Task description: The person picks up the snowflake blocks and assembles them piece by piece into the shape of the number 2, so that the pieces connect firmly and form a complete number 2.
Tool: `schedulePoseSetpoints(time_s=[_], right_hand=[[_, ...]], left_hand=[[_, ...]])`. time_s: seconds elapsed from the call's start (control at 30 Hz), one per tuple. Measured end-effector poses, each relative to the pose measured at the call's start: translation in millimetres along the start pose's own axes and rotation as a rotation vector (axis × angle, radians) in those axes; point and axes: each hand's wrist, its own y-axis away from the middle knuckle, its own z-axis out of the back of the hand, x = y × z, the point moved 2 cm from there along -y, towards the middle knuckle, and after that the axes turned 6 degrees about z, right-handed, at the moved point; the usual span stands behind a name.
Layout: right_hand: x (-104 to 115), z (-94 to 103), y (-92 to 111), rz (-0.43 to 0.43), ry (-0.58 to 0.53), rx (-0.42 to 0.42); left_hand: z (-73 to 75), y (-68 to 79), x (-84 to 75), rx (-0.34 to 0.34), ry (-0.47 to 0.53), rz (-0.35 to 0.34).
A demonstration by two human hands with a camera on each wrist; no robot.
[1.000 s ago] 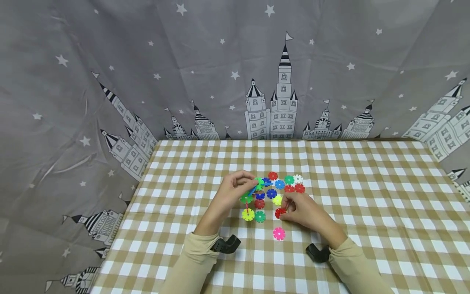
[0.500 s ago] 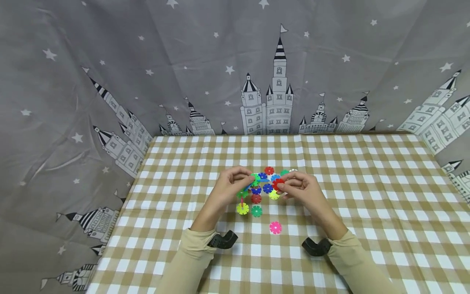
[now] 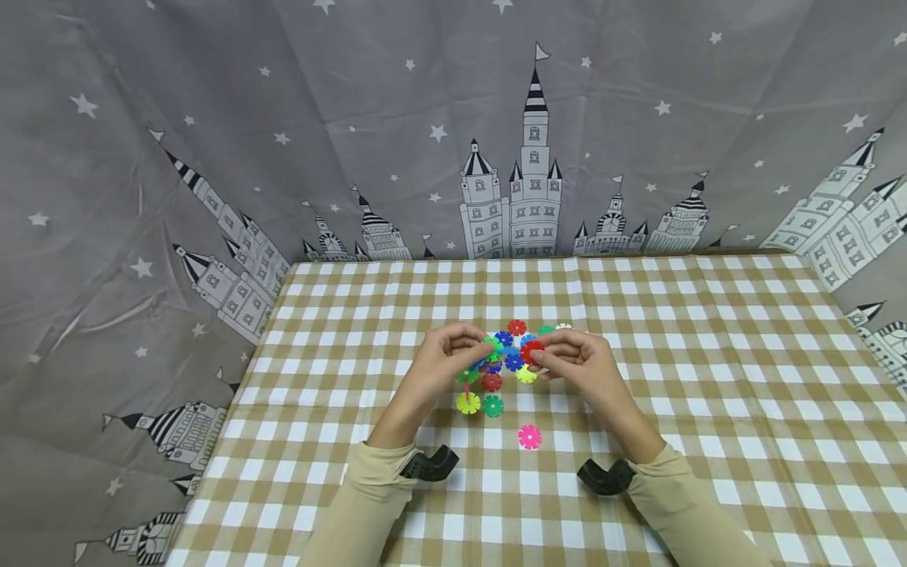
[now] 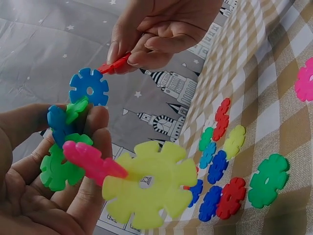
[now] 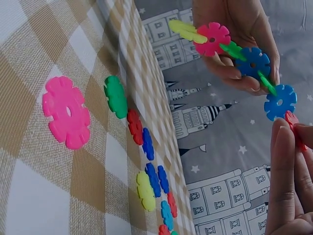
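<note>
My left hand [image 3: 442, 362] pinches a chain of notched plastic snowflake discs joined at their slots, held above the table. In the left wrist view, the chain runs from a yellow disc [image 4: 146, 200] through a pink disc [image 4: 88, 159], a green disc [image 4: 51, 171] and more blue and green ones to a blue disc [image 4: 78, 90] at its far end. A red disc [image 5: 295, 131] is pinched between thumb and fingers of my right hand [image 3: 581, 358]. Its edge meets the rim of that end blue disc; how deep it sits in the slot I cannot tell.
Several loose discs lie flat on the checked tablecloth [image 3: 340, 394] below and behind the hands. Among them are a pink disc [image 3: 529, 443] nearest the person and a green disc [image 3: 493, 406]. A grey castle-print curtain [image 3: 397, 118] hangs behind the table.
My right hand has picked up a red disc from the cloth and brought it up and left to the chain's blue end. My left hand keeps its hold on the chain.
</note>
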Motion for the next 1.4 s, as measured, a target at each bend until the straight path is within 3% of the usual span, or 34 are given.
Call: schedulePoseSetpoints(time_s=[0.23,0.6,0.97,1.2,1.4], right_hand=[[0.5,-2.0,0.9,0.057,0.040,0.008],[2.4,-4.9,1.1,0.143,0.076,0.000],[0.7,-7.3,0.8,0.059,0.033,0.004],[-0.5,-9.5,-0.5,0.011,-0.016,0.015],[-2.0,-11.0,2.5,-0.013,-0.024,0.027]], left_hand=[[-1.7,0.4,0.2,0.000,0.035,0.004],[-3.7,1.4,-0.6,-0.015,0.012,0.022],[-5.5,1.6,0.6,-0.006,-0.007,0.018],[-6.6,1.7,3.7,-0.024,0.031,0.051],[-7.8,1.1,3.6,0.002,0.052,0.061]])
